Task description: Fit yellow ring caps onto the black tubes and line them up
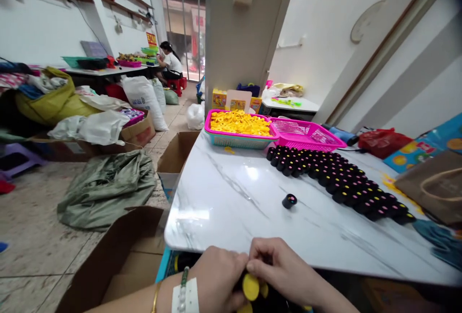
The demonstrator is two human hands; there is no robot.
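Note:
My left hand (216,279), with a bead bracelet and a gold bangle on its wrist, and my right hand (277,267) meet at the bottom of the view, just below the front edge of the white marble table (224,197). Both grip a dark piece, partly hidden by my fingers, with a yellow disc (250,287) on it. More dark items lie below my hands. A single black cylinder (289,201) stands alone on the marble. Beyond it, many black cylinders with coloured dots (342,181) stand in tight rows. Yellow rings (240,123) fill a pink-rimmed basket (238,142).
A pink mesh basket (306,135) sits at the table's far end, with a red bag (384,142) and a brown tote (436,188) to the right. Open cardboard boxes (119,260) stand on the tiled floor at left. A seated person (169,60) works at a distant table.

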